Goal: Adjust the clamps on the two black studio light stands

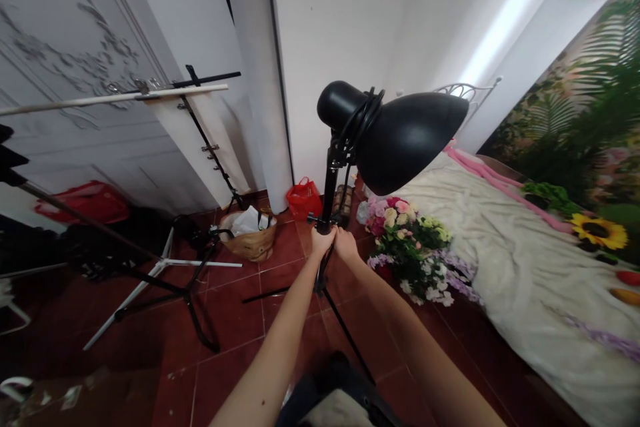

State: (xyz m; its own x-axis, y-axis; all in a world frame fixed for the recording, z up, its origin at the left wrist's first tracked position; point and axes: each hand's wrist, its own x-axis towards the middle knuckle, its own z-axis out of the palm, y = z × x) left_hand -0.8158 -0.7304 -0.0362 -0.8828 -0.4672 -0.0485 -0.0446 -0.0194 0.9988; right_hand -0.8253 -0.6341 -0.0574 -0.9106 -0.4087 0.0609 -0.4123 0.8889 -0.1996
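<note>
A black studio lamp (410, 140) with a wide dome reflector tops a black light stand (329, 190) in front of me. Its cable (369, 117) is coiled around the neck behind the reflector. My left hand (323, 240) is closed around the stand's pole, just below a clamp knob (316, 219). Right beside it, my right hand (345, 243) is closed at the same height on the pole; its fingertips are partly hidden. Below my hands, the stand's thin legs spread over the red tiled floor (285, 310).
A bed with a cream cover (505, 267) stands to the right, with a sunflower (599, 231) on it. Bunched flowers (400, 233) sit beside the bed. Leftward are a woven basket (255, 243), a red bag (304, 200), a white stand leg (210, 263) and other black stands.
</note>
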